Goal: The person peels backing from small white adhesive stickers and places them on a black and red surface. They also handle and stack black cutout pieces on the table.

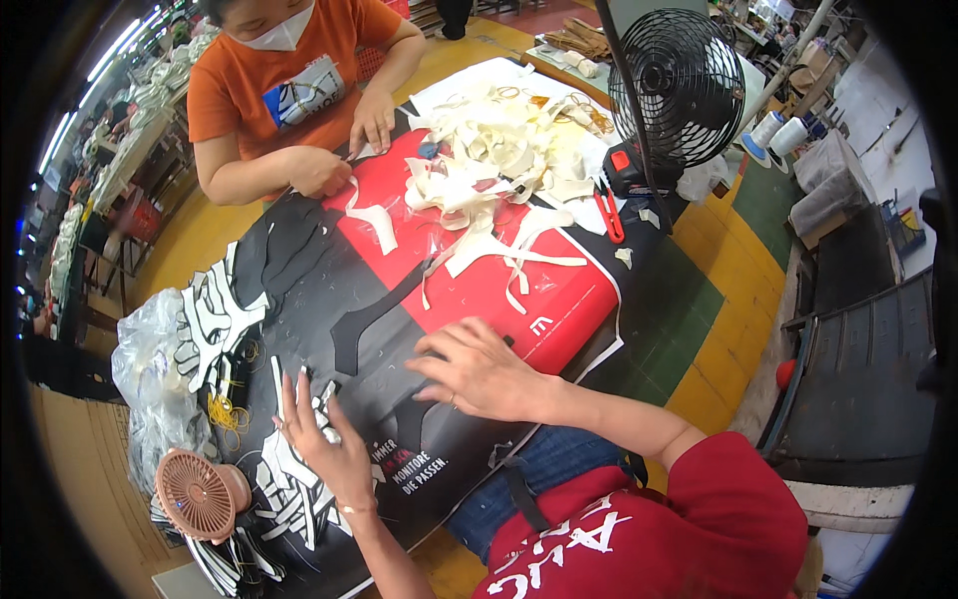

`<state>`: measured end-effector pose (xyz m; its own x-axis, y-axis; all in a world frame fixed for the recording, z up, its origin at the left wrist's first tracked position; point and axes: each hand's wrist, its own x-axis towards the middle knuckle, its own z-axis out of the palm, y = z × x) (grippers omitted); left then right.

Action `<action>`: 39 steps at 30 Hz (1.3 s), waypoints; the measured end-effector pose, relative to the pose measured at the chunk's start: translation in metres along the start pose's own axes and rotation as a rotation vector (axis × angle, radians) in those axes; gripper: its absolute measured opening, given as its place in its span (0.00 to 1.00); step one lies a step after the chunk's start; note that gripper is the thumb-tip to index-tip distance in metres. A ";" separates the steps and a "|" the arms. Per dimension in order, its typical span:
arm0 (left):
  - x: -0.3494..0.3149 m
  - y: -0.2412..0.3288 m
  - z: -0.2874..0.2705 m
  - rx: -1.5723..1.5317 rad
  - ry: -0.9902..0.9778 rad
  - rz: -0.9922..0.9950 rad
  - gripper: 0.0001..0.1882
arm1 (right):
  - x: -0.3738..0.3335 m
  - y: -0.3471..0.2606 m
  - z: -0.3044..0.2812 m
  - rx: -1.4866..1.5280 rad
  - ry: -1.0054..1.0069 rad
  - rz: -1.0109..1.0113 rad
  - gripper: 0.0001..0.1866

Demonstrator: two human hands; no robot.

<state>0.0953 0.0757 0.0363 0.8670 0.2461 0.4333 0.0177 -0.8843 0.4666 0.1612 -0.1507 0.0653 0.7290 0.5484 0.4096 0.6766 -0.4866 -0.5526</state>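
Note:
My left hand [327, 439] is held over a pile of white, black-edged cut strips [284, 477], its fingers stretched and apart. My right hand [477, 371] hovers palm down at the near side of the table, fingers loosely spread, with nothing visible in it. Partly beneath it lies a dark cut piece [409, 424]; whether the fingers touch it I cannot tell. Farther off, a long black shaped piece [374, 324] rests flat on the black and red table cover [574, 304]. Curved cream pieces [474, 245] lie on the red part.
Across the table a person in an orange shirt [289, 95] handles a cream strip [374, 222]. A large cream heap [509, 140], a black fan [679, 90] and a red cutter [610, 215] lie at the far right. Left are white pieces [222, 314], a plastic bag [155, 364] and a small pink fan [200, 494].

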 end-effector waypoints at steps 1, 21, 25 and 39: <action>-0.003 0.006 -0.008 -0.075 0.010 -0.024 0.22 | -0.006 0.011 0.004 -0.090 0.036 0.042 0.15; -0.059 0.077 0.014 -0.163 -0.342 0.131 0.23 | 0.011 0.114 -0.047 -0.268 0.199 0.368 0.06; -0.032 0.098 0.010 -0.423 -0.180 0.053 0.18 | 0.009 0.097 -0.083 -0.106 0.261 0.129 0.08; -0.004 0.150 0.054 -1.239 -0.326 -0.468 0.08 | -0.016 0.056 -0.086 -0.153 0.379 0.247 0.11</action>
<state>0.1214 -0.0796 0.0626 0.9835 0.1650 -0.0745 0.0349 0.2305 0.9724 0.1959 -0.2451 0.0900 0.8370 0.1312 0.5313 0.4655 -0.6810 -0.5652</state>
